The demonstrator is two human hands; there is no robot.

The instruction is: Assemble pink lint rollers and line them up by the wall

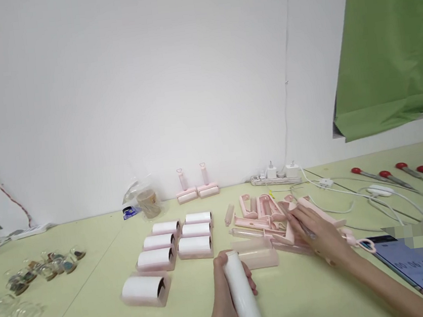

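Observation:
My left hand (224, 289) is wrapped round a white lint roller refill (242, 292), tilted above the front of the table. My right hand (314, 228) reaches into a pile of pink lint roller parts, its fingers closed on a pink lint roller frame (289, 232). Partly covered by that hand are other pink frames (247, 206) and a clear pink handle (245, 232). Behind the refill lies a translucent pink cover (259, 260). To the left, several white rolls (142, 288) rest in pink covers, set in two columns.
Two assembled lint rollers (205, 179) stand against the wall, near a tape roll (149, 204) in plastic. A power strip (275, 179) and cables lie behind the parts. A phone (411, 268) is at right, red-ended tools (385, 175) beyond. Small glass domes (48, 268) stand at left.

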